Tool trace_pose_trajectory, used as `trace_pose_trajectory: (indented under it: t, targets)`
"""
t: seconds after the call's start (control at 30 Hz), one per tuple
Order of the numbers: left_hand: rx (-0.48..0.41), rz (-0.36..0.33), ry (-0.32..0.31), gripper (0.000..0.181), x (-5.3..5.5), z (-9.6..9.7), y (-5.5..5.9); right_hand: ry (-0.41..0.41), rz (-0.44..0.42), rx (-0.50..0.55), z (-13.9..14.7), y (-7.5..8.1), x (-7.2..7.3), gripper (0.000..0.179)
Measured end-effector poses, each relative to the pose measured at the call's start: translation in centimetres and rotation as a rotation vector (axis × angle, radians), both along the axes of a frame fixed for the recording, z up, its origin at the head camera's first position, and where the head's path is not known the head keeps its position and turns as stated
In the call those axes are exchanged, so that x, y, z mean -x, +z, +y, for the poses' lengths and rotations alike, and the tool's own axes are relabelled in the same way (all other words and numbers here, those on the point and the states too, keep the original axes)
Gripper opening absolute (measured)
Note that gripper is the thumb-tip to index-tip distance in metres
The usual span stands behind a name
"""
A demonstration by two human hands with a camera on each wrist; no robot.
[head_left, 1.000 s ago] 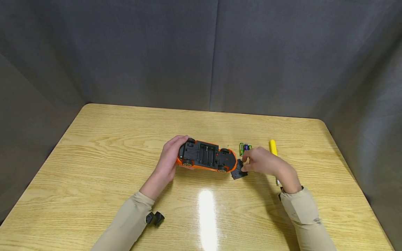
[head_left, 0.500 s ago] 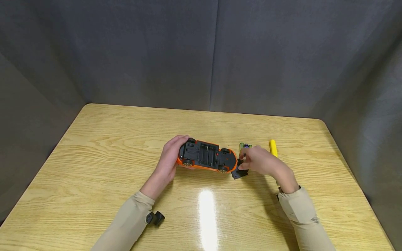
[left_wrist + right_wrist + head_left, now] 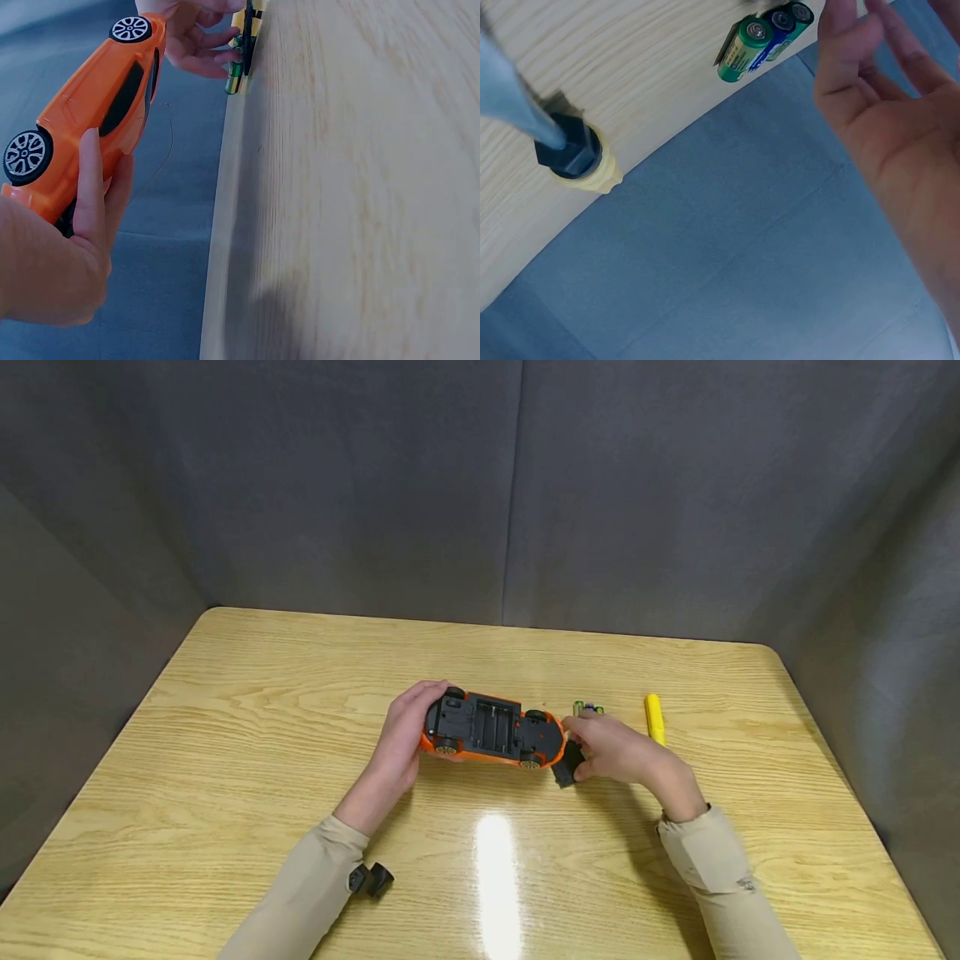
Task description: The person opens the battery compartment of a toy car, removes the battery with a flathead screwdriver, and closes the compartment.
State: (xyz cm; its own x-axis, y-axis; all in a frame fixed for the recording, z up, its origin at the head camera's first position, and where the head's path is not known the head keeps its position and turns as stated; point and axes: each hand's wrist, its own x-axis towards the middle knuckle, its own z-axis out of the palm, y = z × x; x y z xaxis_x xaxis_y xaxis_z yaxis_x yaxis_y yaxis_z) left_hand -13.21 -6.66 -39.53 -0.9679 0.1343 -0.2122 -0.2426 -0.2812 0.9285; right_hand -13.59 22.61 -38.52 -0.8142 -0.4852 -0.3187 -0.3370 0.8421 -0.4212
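Observation:
My left hand [image 3: 403, 731] grips one end of an orange toy car [image 3: 491, 758], held upside down above the table. Its dark underside has an open battery compartment [image 3: 493, 729] with no batteries in it. In the left wrist view the car's orange side [image 3: 79, 101] and spoked wheels show, with fingers along the body. Just right of the car, my right hand [image 3: 617, 750] pinches a flat black battery cover [image 3: 567, 766] between thumb and fingers. Behind that hand stand several small batteries [image 3: 588, 707], green and blue, seen closer in the right wrist view as a green battery [image 3: 744, 52] beside others.
A yellow-handled screwdriver [image 3: 655, 718] lies to the right of my right hand, its shaft partly hidden behind the wrist. Grey curtains [image 3: 480, 493] surround the wooden table [image 3: 300, 668] at the back and sides.
My right hand has moved slightly left over the black battery cover, and its fingers have come round the cover's edges. The left hand and the car have stayed almost still.

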Motion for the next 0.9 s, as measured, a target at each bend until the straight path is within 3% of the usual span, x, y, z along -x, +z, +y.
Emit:
trace_pose_trajectory:
  t: [0.17,0.4,0.57,0.7,0.9]
  targets:
    - [-0.007,0.004,-0.006,0.025,0.1,0.0,0.0,-0.020,-0.004,-0.036,-0.4,-0.3,-0.1,0.055]
    - [-0.009,0.004,0.002,0.024,0.0,0.0,0.1,-0.054,-0.024,-0.043,-0.6,-0.5,0.0,0.045]
    - [-0.007,-0.001,0.005,0.024,0.0,-0.1,0.1,-0.060,0.027,-0.024,-0.5,-0.5,0.1,0.035]
    - [-0.014,-0.001,0.002,0.025,0.0,-0.1,0.1,-0.045,0.066,0.045,-0.2,-0.4,0.1,0.025]
    - [-0.024,0.006,0.015,0.024,0.0,-0.3,0.2,-0.085,0.097,0.232,0.7,0.4,-0.1,0.015]
